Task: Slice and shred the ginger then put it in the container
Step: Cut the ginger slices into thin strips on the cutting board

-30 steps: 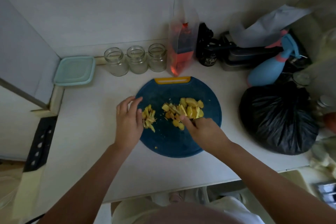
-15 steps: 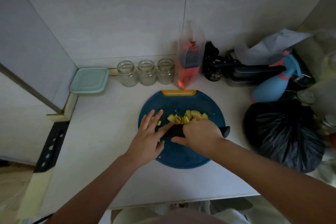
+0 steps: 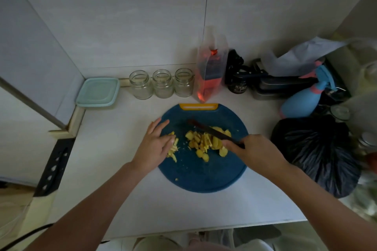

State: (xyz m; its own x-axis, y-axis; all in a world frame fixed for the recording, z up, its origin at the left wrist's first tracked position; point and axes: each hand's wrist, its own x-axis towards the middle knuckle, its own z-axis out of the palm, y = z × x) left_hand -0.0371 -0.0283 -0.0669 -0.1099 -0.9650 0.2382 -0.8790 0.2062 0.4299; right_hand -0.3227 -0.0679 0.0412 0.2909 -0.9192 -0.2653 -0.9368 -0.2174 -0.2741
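**Shredding under way**

The right hand [image 3: 255, 152] grips a dark knife [image 3: 212, 131], its blade angled across the ginger slices [image 3: 206, 142] mid-board. The left hand [image 3: 155, 146] lies flat, fingers straight, on a small pile of shreds [image 3: 173, 150] at the left edge of the cutting board [image 3: 204, 177]. To do this well, stack 2 or 3 slices, tuck the left fingertips back and cut thin strips. The lidded container [image 3: 98, 91] sits in the far left corner of the table [image 3: 122, 169].

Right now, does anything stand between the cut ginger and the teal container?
Nothing visible lies on the counter between the ginger and the teal container; the jars stand to its right. Its lid looks on.
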